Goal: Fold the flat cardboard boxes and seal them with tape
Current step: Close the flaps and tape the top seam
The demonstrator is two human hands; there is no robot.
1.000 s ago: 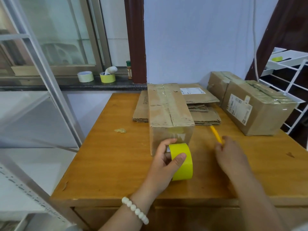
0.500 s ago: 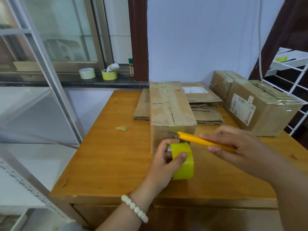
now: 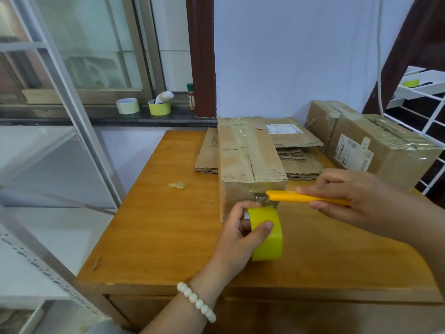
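A wooden table (image 3: 156, 237) seen from above by the person working at it. A folded cardboard box (image 3: 248, 153) lies in the middle, its long axis running straight away from the person, so its short near end faces the hands. Behind it is a stack of flat cardboard (image 3: 298, 165).

The left hand (image 3: 237, 239) is curled round a yellow tape roll (image 3: 267, 235), thumb on the outer face, holding it just in front of the box's near end and a little below its top edge. The right hand (image 3: 349, 196) comes in from the right, pinching a yellow cutter (image 3: 305, 197) that lies almost level and points left, across the box's long axis.

The cutter's tip sits just above the roll, close against the box's near end. A clear strip of tape (image 3: 258, 201) seems to run from the roll up to the box there, though it is faint and hard to make out. The likely next move, cutting the tape, depends on that short gap between roll and box, which the right hand is nearer to.
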